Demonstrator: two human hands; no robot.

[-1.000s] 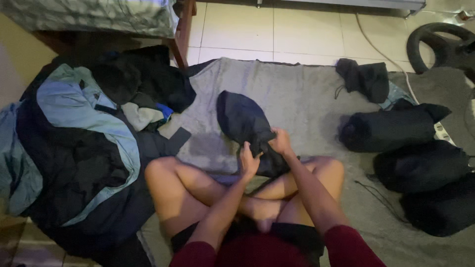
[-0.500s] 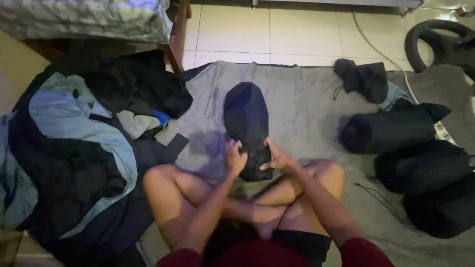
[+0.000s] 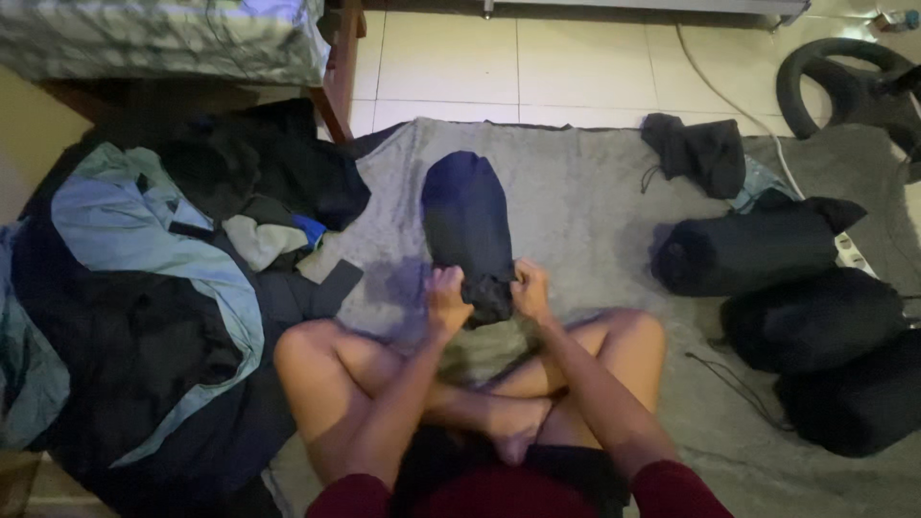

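A person sits cross-legged on a grey blanket spread over a tiled floor, seen from above. Both hands are held just past the knees. The left hand and the right hand are curled into fists, each gripping the near end of a dark blue stuffed bag. The bag lies on the blanket in the middle of the scene, its length running away from the person, its rounded end at the far side. The two hands sit close together, one on either side of the bag's bunched opening.

To the left, a heap of clothes in black, blue and pale teal covers the blanket's edge and the floor. At the far left stands a bed with a wooden leg. To the right, three filled black bags lie side by side, well apart from the hands. Beyond them rests a small black pouch with a drawstring. A black tyre lies at the far right corner.
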